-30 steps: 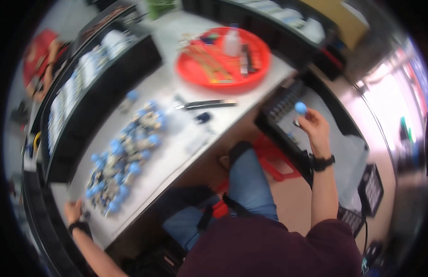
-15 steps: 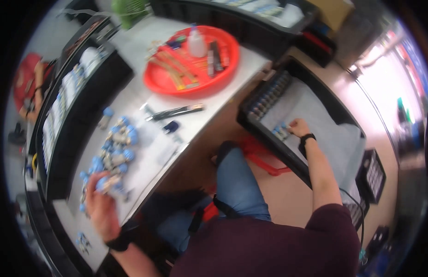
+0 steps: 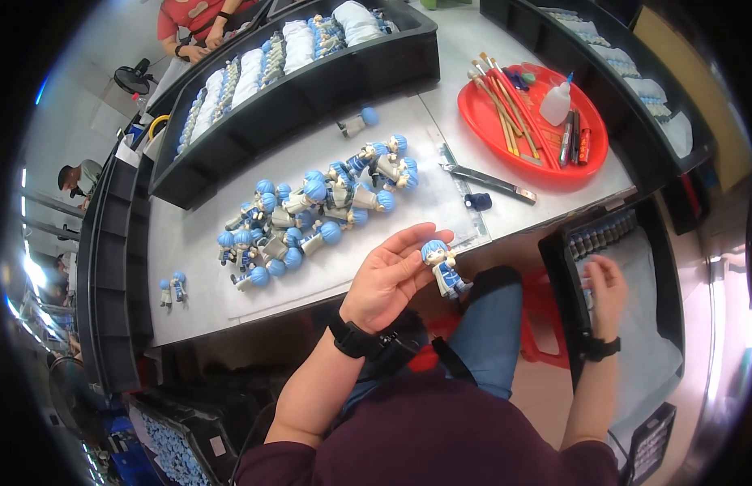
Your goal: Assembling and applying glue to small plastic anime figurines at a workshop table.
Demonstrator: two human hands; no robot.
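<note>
Blue-haired figure point(image 3: 446, 275), mid-frame, gripped by the left hand point(image 3: 382, 285): apparently a handling step, next calling for steadiness. The right hand point(image 3: 608, 298) is at the tray point(image 3: 670, 287), right of frame; can't tell its grip.

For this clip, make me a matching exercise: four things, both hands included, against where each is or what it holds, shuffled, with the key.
1. Left hand
2. Right hand
3. Squeeze bottle
4. Long black tool

A. Over the black crate on the person's right
B. Lying on the white table, near the red tray
C. Holding a blue-haired figurine
D. Inside the red tray

Pairs: 1-C, 2-A, 3-D, 4-B
</note>
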